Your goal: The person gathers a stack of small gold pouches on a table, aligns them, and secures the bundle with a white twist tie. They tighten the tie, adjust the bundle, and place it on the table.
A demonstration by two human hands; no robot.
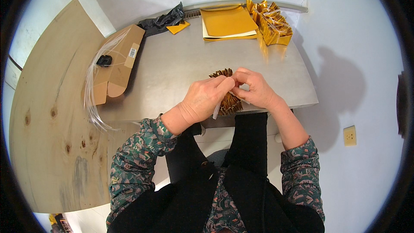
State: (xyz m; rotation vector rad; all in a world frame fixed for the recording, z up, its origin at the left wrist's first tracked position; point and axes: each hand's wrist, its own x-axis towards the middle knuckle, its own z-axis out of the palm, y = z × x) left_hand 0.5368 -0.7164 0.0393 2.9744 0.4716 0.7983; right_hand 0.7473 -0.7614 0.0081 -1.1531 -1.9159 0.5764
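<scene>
A person in a patterned blouse and black vest leans over a grey metal table, both forearms reaching up from the lower edge. The left hand and right hand meet over a pleated gold-foil fan lying at the table's near edge, each hand closed in a fingertip pinch on the fan's middle, where a thin pale strip hangs down. Keeping the pleats squeezed evenly at the centre looks key to a neat bind. Wrists are bent inward, knuckles up. At the table's far edge lie gold foil sheets beside a heap of finished gold fans; at its left edge, a cardboard box with clear plastic strands.
</scene>
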